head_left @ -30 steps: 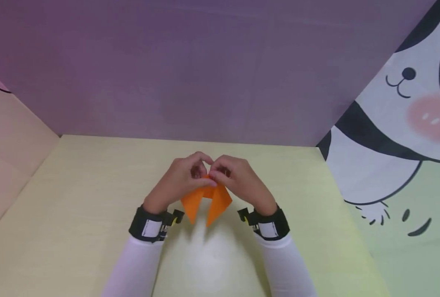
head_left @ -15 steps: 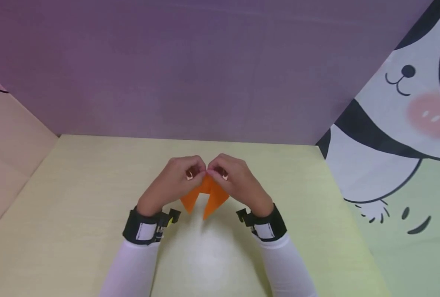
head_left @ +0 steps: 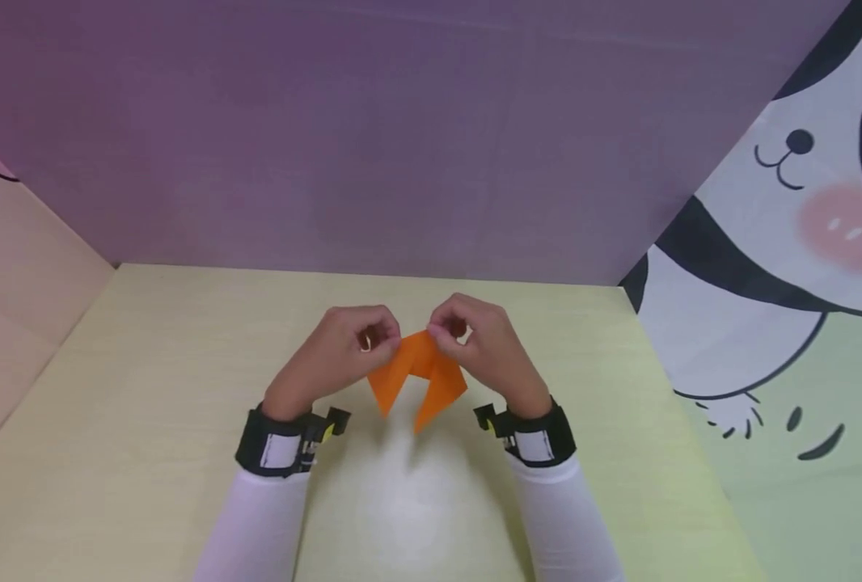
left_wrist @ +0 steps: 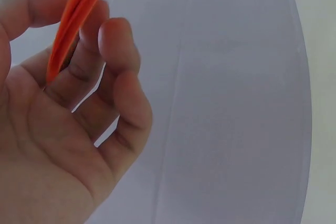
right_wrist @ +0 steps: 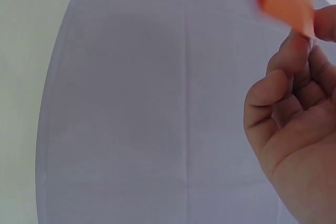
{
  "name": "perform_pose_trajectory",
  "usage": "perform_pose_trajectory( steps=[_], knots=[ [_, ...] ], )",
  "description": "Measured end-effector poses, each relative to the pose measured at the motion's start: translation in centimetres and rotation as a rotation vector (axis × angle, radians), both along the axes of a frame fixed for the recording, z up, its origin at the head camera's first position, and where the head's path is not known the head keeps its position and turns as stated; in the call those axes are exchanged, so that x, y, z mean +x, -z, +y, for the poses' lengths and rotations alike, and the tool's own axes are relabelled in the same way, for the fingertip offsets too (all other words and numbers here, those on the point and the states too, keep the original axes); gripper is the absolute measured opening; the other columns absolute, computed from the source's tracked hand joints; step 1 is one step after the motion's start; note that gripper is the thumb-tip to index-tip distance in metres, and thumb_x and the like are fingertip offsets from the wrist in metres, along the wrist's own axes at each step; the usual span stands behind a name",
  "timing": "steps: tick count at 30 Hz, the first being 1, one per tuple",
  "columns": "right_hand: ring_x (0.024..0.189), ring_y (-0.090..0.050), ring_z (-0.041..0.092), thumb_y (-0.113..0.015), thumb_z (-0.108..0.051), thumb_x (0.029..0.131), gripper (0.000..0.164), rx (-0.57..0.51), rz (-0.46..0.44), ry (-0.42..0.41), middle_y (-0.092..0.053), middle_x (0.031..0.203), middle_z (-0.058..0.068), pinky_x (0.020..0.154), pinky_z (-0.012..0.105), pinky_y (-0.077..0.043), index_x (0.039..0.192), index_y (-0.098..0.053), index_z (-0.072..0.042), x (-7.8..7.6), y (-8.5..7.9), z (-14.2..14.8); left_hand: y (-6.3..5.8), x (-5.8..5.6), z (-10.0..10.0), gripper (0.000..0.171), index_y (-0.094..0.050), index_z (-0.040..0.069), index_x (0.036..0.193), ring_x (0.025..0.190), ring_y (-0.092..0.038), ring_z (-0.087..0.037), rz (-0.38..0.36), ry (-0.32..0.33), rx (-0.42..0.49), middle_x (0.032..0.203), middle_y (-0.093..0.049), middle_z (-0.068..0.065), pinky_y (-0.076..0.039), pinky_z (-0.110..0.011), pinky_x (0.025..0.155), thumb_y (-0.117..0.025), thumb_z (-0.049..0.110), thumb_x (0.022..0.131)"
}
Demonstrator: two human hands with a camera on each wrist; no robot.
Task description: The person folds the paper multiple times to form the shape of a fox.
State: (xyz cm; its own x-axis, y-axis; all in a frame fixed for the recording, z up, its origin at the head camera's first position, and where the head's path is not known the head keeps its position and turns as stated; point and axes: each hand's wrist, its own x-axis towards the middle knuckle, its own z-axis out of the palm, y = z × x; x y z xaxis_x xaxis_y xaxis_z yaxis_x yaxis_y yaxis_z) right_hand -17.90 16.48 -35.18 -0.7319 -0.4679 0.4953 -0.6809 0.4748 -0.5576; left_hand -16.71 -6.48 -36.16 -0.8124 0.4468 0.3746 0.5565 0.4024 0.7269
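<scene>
A folded piece of orange paper [head_left: 420, 352] is held above the table between both hands, two pointed flaps hanging toward the person with a notch between them. My left hand [head_left: 344, 347] pinches its upper left edge between thumb and index finger. On the other side, my right hand [head_left: 483, 343] pinches the upper right corner. The left wrist view shows the orange paper [left_wrist: 79, 19] edge-on as thin stacked layers, the other fingers loosely curled. In the right wrist view a corner of the paper [right_wrist: 289, 3] is blurred and meets the thumb and fingertip.
The pale wooden table [head_left: 169, 388] extends under both arms. A purple panel [head_left: 373, 145] rises behind its far edge, and a panda-printed panel [head_left: 751, 339] stands on the right. Another pale panel [head_left: 23, 299] borders the left side.
The hands first met at the paper's top edge, then drew apart, the right hand moving right. The paper shifted slightly right, and more of its top edge shows between them.
</scene>
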Motion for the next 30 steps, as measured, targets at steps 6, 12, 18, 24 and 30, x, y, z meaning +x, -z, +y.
perform_pose_trajectory(
  steps=[6,12,18,24,30],
  knots=[
    [0.072,-0.055,0.007,-0.066,-0.018,0.091,0.007,0.011,-0.055,0.019,-0.063,0.081,-0.003,0.067,0.03,-0.051,0.088,-0.066,-0.011,-0.2,0.2,0.5,0.0,0.5,-1.4,0.006,-0.067,0.025,0.087,0.075,-0.06,-0.009,-0.101,0.003,-0.064,0.079,-0.065,0.013,-0.053,-0.026,0.068,-0.066,0.02,0.09],
    [0.072,-0.055,0.007,-0.066,-0.018,0.091,0.007,0.022,-0.051,0.038,-0.063,0.081,-0.003,0.067,0.027,-0.051,0.088,-0.066,-0.011,-0.4,0.0,1.0,0.0,0.3,-2.4,0.006,-0.068,0.027,0.087,0.079,-0.061,-0.009,-0.163,-0.006,-0.105,0.08,-0.067,0.013,-0.053,-0.03,0.072,-0.067,0.022,0.09],
    [0.073,-0.055,0.008,-0.065,-0.019,0.092,0.01,0.037,-0.063,0.051,-0.063,0.082,-0.003,0.067,0.025,-0.05,0.09,-0.066,-0.01,-0.5,0.0,1.3,0.0,0.5,-2.8,0.005,-0.067,0.024,0.091,0.082,-0.06,-0.012,-0.192,-0.038,-0.16,0.084,-0.067,0.009,-0.052,-0.033,0.073,-0.065,0.02,0.092],
    [0.072,-0.054,0.007,-0.067,-0.02,0.091,0.009,0.079,-0.049,0.048,-0.062,0.083,-0.003,0.067,0.026,-0.051,0.091,-0.065,-0.011,-0.4,0.2,0.6,-0.1,0.5,-1.3,0.021,-0.066,0.02,0.113,0.093,-0.061,-0.01,-0.058,-0.046,-0.147,0.103,-0.068,0.009,-0.053,-0.034,0.082,-0.064,0.023,0.093],
    [0.078,-0.06,0.006,-0.068,-0.02,0.09,0.012,0.106,-0.059,-0.046,-0.062,0.09,-0.002,0.072,0.023,-0.054,0.098,-0.065,-0.01,-0.3,0.1,-0.1,0.2,0.3,0.2,0.009,-0.069,0.016,0.096,0.075,-0.059,-0.008,0.045,-0.044,-0.115,0.09,-0.068,0.005,-0.053,-0.024,0.069,-0.068,0.01,0.089]
  ],
)
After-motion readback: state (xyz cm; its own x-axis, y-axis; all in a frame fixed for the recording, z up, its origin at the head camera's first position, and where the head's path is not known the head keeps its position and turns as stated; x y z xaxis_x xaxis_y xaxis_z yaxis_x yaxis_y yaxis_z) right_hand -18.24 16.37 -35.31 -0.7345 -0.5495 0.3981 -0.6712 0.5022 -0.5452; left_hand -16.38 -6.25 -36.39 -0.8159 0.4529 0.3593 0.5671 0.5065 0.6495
